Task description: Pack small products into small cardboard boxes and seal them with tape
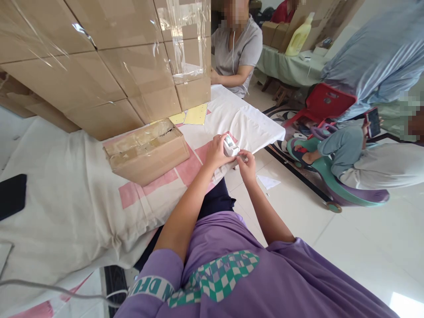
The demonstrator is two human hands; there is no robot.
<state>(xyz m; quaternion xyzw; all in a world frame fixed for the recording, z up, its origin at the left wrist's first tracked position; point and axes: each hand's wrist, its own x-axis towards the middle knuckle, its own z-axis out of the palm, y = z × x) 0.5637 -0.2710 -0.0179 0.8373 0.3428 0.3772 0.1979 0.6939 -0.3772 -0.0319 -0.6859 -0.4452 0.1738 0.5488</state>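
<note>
My left hand (216, 152) is wrapped around a small white box (231, 146) with a greyish-green patch on its upper face. The box is held just above the cloth-covered table edge, its end pointing toward my right hand (247, 165). The fingers of that right hand are pinched together at the near right end of the box. Exactly what part they grip is too small to make out. Left of my hands, a taped brown cardboard box (150, 154) rests on the pink-and-white tablecloth (190, 167).
A tall stack of taped cartons (109, 57) rises behind the box, beside yellow sheets (195, 115). A dark flat object (12, 196) lies at far left. Across the table sits a person (243, 48). At right are a red chair (331, 104) and someone on a ride-on toy (351, 187).
</note>
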